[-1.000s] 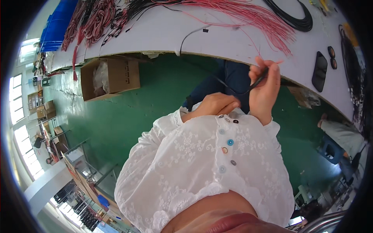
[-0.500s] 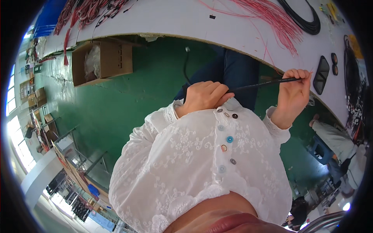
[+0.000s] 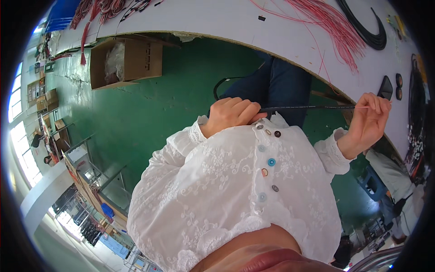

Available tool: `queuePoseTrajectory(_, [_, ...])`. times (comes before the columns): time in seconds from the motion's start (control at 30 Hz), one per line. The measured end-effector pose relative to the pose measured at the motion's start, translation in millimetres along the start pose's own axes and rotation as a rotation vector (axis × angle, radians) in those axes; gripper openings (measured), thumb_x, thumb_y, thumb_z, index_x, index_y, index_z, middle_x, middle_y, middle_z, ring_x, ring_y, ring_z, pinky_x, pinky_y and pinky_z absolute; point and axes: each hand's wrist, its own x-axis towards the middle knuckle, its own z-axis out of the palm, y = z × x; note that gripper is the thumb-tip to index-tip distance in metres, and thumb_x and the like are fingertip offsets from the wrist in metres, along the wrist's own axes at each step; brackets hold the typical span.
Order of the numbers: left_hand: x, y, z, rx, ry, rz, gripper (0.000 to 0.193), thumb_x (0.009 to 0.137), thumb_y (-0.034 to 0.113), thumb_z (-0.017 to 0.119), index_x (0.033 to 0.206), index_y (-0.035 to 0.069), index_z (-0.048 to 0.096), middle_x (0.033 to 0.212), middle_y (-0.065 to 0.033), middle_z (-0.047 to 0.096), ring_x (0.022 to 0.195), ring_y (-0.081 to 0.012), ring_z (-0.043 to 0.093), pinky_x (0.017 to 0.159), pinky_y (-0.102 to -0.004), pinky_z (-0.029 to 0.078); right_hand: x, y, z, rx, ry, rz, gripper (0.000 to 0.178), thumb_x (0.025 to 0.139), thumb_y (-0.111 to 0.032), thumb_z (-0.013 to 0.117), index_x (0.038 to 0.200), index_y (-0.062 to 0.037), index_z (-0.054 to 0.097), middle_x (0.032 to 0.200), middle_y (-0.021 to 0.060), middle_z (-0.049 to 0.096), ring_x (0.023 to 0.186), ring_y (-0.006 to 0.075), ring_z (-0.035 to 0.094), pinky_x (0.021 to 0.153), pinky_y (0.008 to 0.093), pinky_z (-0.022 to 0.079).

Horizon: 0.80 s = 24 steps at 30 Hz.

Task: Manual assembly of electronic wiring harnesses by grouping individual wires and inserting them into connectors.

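My left hand (image 3: 233, 112) is closed around a black cable sleeve (image 3: 308, 107) in front of the white blouse. From that fist the sleeve runs straight and nearly level to the right, while a loose black length curves up beyond the left hand over the dark trousers. Out of the sleeve's right end comes a thin pink wire (image 3: 361, 107). My right hand (image 3: 369, 120) pinches this wire between thumb and fingers, close to the table edge. What lies inside the left fist is hidden.
A white table (image 3: 217, 20) curves across the top, bearing pink wires (image 3: 331, 31), a coiled black cable (image 3: 378, 36) and a black triangular piece (image 3: 385, 88). An open cardboard box (image 3: 142, 61) stands on the green floor at left. Another person's pale trousers (image 3: 389, 167) show at right.
My right hand has moved right and slightly down, from the black sleeve's end to the pink wire now showing beyond it. The left hand keeps its grip; the loose length now bends over to the right.
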Motion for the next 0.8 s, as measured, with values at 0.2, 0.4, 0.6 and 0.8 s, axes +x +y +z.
queuePoseTrajectory(0.2, [51.5,-33.4,-78.4,-0.383,-0.076,-0.251,0.011,0.087,0.014,0.074,0.092,0.005,0.069,0.081,-0.0079,0.065,0.07,-0.0271,0.063,0.062,-0.0354,0.05,21.9,44.4,0.6,-0.452,0.219,0.156,0.018,0.105,-0.02,0.059,0.109,-0.004,0.064,0.103,0.009,0.068,0.094,0.0159,0.063,0.083,0.0284,0.053])
queuePoseTrajectory(0.4, [176.8,-131.9,-232.7,0.454,-0.083,-0.065,0.01,0.092,0.011,0.068,0.1,0.006,0.072,0.092,-0.011,0.068,0.088,-0.0325,0.065,0.073,-0.0407,0.052,35.1,86.6,16.2,-0.827,0.006,0.358,0.03,0.108,-0.031,0.051,0.116,-0.0051,0.063,0.108,0.01,0.072,0.078,0.01,0.067,0.067,0.0244,0.054])
queuePoseTrajectory(0.6, [392.8,-244.5,-284.8,1.092,0.64,0.389,0.018,0.097,0.015,0.061,0.111,0.016,0.071,0.112,-0.0071,0.071,0.093,-0.0294,0.07,0.078,-0.0387,0.057,65.0,79.1,3.5,-0.954,-0.029,0.408,0.024,0.107,-0.023,0.049,0.115,-0.0037,0.06,0.11,0.0132,0.071,0.075,0.0145,0.067,0.069,0.0276,0.054])
queuePoseTrajectory(0.8, [504.6,-423.1,-141.0,1.065,0.303,0.038,0.028,0.099,0.011,0.056,0.123,0.018,0.068,0.114,-0.0055,0.071,0.099,-0.03,0.07,0.08,-0.0402,0.058,84.1,74.3,-17.3,-0.954,0.08,0.519,0.024,0.107,-0.022,0.049,0.112,-0.0014,0.06,0.105,0.0144,0.072,0.075,0.0154,0.067,0.071,0.0301,0.055])
